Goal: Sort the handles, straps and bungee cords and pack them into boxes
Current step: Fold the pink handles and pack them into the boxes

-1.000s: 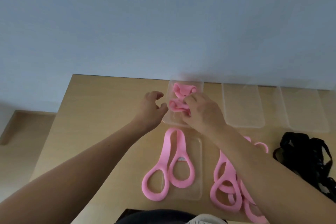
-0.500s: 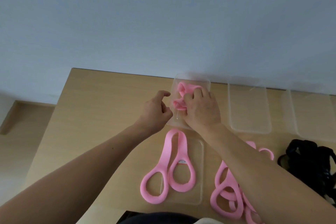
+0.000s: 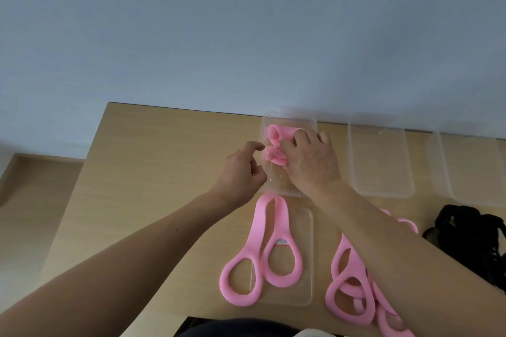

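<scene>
Right hand (image 3: pixel 312 161) gripping folded pink strap (image 3: pixel 276 135) in clear box (image 3: pixel 278 185), left hand (image 3: pixel 241 172) loosely curled, empty

Both forearms stretched forward, left hand (image 3: pixel 241 172) loosely curled, right hand (image 3: pixel 312 164) palm down, fingers (image 3: pixel 301 137) curled

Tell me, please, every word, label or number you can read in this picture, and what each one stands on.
Nothing here can be read.
Small white sticker with red marks, seen through the loop of a pink handle, apparently on the clear lid beneath it: too small and blurred to read.
Clear boxes and black straps: no text visible.
</scene>
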Tool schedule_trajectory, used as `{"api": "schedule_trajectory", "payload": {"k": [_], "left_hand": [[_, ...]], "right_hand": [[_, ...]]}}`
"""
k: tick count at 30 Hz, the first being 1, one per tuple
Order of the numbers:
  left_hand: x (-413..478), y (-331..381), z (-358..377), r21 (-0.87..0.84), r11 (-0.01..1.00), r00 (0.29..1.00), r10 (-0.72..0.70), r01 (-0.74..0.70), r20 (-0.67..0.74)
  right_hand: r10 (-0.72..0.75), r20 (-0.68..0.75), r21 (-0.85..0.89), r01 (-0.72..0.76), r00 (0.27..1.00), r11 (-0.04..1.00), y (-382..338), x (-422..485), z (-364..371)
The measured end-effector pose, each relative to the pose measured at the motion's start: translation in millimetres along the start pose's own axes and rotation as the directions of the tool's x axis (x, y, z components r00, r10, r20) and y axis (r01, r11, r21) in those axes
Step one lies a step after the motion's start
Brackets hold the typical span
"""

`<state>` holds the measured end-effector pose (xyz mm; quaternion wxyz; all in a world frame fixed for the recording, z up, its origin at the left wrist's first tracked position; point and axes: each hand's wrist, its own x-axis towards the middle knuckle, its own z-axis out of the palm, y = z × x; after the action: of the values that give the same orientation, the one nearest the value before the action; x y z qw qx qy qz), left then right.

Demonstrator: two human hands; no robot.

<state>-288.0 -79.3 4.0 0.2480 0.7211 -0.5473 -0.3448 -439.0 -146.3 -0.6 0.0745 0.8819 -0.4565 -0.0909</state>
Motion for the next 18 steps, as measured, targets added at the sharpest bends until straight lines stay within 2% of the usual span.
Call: {"api": "schedule_trajectory", "payload": {"k": [3,5,8,10,13,18], "left_hand": [[2,0,-2,0.091,0.995,0.999,0.037,-0.040,0.038],[3,-2,-4,0.268,0.957,0.994,0.108,-0.109,0.019],[7,0,-6,0.519,0.799,0.940,0.339,-0.305,0.030],[12,1,-3,0.601,0.678,0.894,0.420,-0.424,0.156],[17,-4,5,0.652,0.578,0.869,0.377,-0.490,0.319],[18,-9,5,0.693,0.539,0.872,0.378,-0.480,0.311]], "right_hand": [[0.044,-0.046,0.014,-0.044,0.998,0.999,-3,-1,1],[0.059,-0.063,0.050,-0.056,0.996,0.997,-2,-1,2],[0.055,-0.046,0.125,-0.049,0.997,0.991,3,-1,5],[0.042,-0.069,0.203,-0.027,0.997,0.979,6,-3,7],[0.069,-0.166,0.332,-0.010,0.984,0.943,8,-14,11],[0.061,-0.252,0.364,0.036,0.966,0.931,10,-34,18]]}}
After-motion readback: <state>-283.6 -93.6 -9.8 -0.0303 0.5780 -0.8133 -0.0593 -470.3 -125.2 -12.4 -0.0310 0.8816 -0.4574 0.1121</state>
